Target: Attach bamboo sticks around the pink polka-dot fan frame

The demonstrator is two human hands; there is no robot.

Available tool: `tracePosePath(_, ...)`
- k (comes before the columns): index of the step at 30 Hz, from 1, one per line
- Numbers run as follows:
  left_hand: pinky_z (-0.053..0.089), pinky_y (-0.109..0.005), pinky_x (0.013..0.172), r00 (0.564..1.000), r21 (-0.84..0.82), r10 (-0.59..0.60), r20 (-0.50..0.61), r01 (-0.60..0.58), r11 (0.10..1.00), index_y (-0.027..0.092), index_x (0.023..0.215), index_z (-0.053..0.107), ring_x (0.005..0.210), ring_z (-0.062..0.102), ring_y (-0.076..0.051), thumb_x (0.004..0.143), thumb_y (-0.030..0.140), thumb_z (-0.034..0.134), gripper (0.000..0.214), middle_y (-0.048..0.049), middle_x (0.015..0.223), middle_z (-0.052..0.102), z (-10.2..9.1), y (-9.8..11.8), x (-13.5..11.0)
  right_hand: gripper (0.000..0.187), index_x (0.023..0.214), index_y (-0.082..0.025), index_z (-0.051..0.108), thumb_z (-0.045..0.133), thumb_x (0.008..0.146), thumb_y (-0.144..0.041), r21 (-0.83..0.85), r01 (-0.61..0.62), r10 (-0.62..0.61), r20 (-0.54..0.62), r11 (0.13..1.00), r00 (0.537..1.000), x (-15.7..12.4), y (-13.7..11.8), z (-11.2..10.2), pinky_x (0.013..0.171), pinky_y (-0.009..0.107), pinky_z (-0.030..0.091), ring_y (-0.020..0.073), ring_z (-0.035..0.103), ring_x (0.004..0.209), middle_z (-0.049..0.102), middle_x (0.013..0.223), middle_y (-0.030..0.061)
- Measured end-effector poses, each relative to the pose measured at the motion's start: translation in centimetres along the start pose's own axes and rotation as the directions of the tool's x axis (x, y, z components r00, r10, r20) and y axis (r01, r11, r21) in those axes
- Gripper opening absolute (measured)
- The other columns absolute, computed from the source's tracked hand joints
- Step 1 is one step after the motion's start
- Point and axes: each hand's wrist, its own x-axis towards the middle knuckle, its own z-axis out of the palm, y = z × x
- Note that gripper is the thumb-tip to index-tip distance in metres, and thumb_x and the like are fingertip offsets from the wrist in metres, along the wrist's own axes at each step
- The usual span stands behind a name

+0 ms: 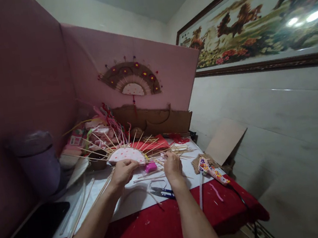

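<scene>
A half-round fan piece (125, 154) with white cloth and pink dots stands over the table, and thin sticks spread out from its curved rim. At its straight lower edge, my left hand (124, 173) is closed on the piece. To the right, my right hand (172, 168) has its fingertips pinched together, apart from the cloth. Whatever they hold is too small to make out. A bright pink item (150, 167) lies between the hands. Below it are blue-handled thread snips (163, 192), close to my right wrist. Loose sticks (183, 151) lie beyond my right hand.
A flower-patterned glue gun (212, 171) with a cord rests at the right. At left stand a purple tumbler (38, 166) and a black flat device (44, 224). Behind are a yarn pile (101, 128) and cardboard (153, 119). A finished fan (131, 77) hangs on the pink panel.
</scene>
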Motion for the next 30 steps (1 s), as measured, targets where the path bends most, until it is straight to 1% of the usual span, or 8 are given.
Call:
tracePosePath(3, 0.006, -0.022, 0.036, 1.0, 0.011, 0.004, 0.002, -0.004, 1.0, 0.015, 0.058, 0.054, 0.029, 0.019, -0.003, 0.061, 0.034, 0.063, 0.021, 0.0099, 0.033, 0.029, 0.0, -0.1, 0.1, 0.03, 0.075, -0.015, 0.066, 0.04, 0.07, 0.0, -0.035, -0.023, 0.021, -0.041, 0.999, 0.999, 0.0, -0.1, -0.2, 0.057, 0.026, 0.039, 0.0179, 0.057, 0.062, 0.063, 0.068, 0.0105)
tracePosePath(10, 0.007, -0.02, 0.036, 0.999, 0.067, -0.008, 0.048, 0.005, 0.998, 0.015, 0.054, 0.053, 0.031, 0.019, -0.003, 0.057, 0.036, 0.064, 0.024, 0.0099, 0.033, 0.031, 0.6, 0.4, -0.4, 0.029, 0.083, -0.016, 0.067, 0.043, 0.073, -0.002, -0.115, -0.091, 0.106, 0.133, 0.989, 0.985, -0.4, -1.5, -1.5, 0.059, 0.032, 0.041, 0.0236, 0.063, 0.071, 0.065, 0.082, 0.0136)
tracePosePath(13, 0.008, -0.02, 0.035, 0.998, 0.072, -0.005, 0.058, 0.001, 0.997, 0.015, 0.052, 0.051, 0.031, 0.02, -0.003, 0.056, 0.038, 0.065, 0.027, 0.0099, 0.033, 0.031, 0.9, 0.5, -0.5, 0.034, 0.092, -0.019, 0.066, 0.042, 0.074, -0.002, -0.089, -0.007, 0.023, 0.184, 0.996, 0.983, -0.3, -3.3, -2.7, 0.062, 0.032, 0.041, 0.0231, 0.063, 0.079, 0.064, 0.1, 0.0125)
tracePosePath(16, 0.008, -0.019, 0.034, 0.999, 0.052, -0.005, 0.052, 0.002, 0.999, 0.014, 0.056, 0.055, 0.03, 0.02, -0.003, 0.054, 0.04, 0.066, 0.028, 0.0105, 0.032, 0.031, 0.9, 0.3, -0.3, 0.035, 0.102, -0.019, 0.063, 0.044, 0.076, -0.004, -0.002, 0.118, -0.117, 0.12, 0.993, 0.986, 0.5, -6.0, -4.3, 0.067, 0.029, 0.041, 0.021, 0.062, 0.086, 0.058, 0.117, 0.0115)
tracePosePath(19, 0.009, -0.019, 0.033, 0.999, 0.01, 0.015, 0.05, -0.015, 1.0, 0.014, 0.057, 0.054, 0.029, 0.02, -0.003, 0.053, 0.041, 0.067, 0.031, 0.0106, 0.032, 0.032, 0.6, 0.1, 0.0, 0.024, 0.091, -0.02, 0.066, 0.044, 0.083, -0.014, 0.165, 0.224, -0.245, 0.119, 0.961, 0.962, 1.3, -8.3, -5.2, 0.065, 0.024, 0.039, 0.0162, 0.06, 0.079, 0.066, 0.098, 0.0077)
tracePosePath(24, 0.011, -0.017, 0.032, 0.996, -0.109, 0.087, 0.037, -0.083, 0.991, 0.017, 0.052, 0.046, 0.027, 0.022, -0.002, 0.049, 0.044, 0.069, 0.036, 0.0103, 0.033, 0.034, 0.4, -0.1, 0.6, 0.024, 0.065, -0.02, 0.066, 0.05, 0.082, -0.024, 0.276, 0.303, -0.393, 0.379, 0.912, 0.838, 1.0, -8.9, -3.3, 0.053, 0.021, 0.03, 0.0119, 0.054, 0.057, 0.065, 0.061, 0.0012)
tracePosePath(27, 0.01, -0.018, 0.03, 0.997, -0.122, 0.063, 0.053, -0.056, 0.991, 0.018, 0.052, 0.045, 0.026, 0.021, -0.002, 0.048, 0.047, 0.07, 0.039, 0.0108, 0.031, 0.032, 0.3, 0.0, 0.6, 0.029, 0.064, -0.019, 0.063, 0.049, 0.085, -0.032, 0.255, 0.237, -0.314, 0.324, 0.937, 0.892, 0.5, -7.9, -1.5, 0.054, 0.022, 0.029, 0.0124, 0.055, 0.059, 0.065, 0.062, 0.0022)
tracePosePath(30, 0.008, -0.018, 0.031, 0.991, -0.128, 0.021, 0.128, -0.004, 0.992, 0.016, 0.06, 0.05, 0.026, 0.019, -0.002, 0.053, 0.046, 0.069, 0.037, 0.0119, 0.032, 0.029, -0.2, 0.3, 0.4, 0.027, 0.072, -0.019, 0.061, 0.044, 0.088, -0.033, 0.146, 0.092, -0.117, 0.174, 0.985, 0.978, 0.5, -6.6, -0.6, 0.055, 0.024, 0.029, 0.0148, 0.058, 0.063, 0.067, 0.071, 0.0049)
